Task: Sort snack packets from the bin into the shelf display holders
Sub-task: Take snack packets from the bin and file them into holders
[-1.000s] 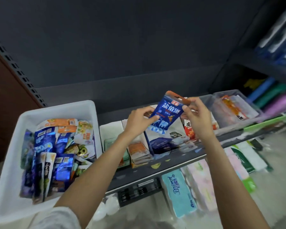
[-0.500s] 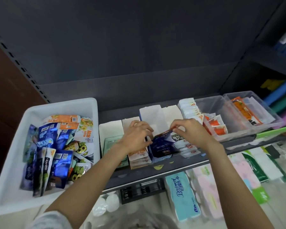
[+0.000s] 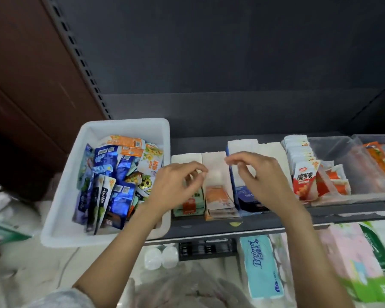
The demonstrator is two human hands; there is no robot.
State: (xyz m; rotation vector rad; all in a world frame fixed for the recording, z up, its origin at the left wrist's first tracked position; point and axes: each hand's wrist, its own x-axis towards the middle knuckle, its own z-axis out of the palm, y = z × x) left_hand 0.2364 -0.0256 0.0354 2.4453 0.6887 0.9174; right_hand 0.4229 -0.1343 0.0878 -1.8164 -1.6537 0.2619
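Both grips hang empty with fingers loosely curled: left hand [image 3: 178, 185] and right hand [image 3: 257, 181] hover at mid-frame over the white card display holders [image 3: 213, 162]. Dark blue snack packets [image 3: 248, 196] lie in their holder beneath the right hand. Judging by this, a placement is done; next calls for reaching left to the white plastic bin [image 3: 60, 210] for another foil packet [image 3: 120, 196]. Holders sit on a dark grey metal shelf [image 3: 209, 227]; tissue packs [image 3: 261, 267] lie below.

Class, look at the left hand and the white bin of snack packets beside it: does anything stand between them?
Nothing visible does. The left hand hovers empty over the shelf holders, just right of the white bin, whose packets lie uncovered in its open top.
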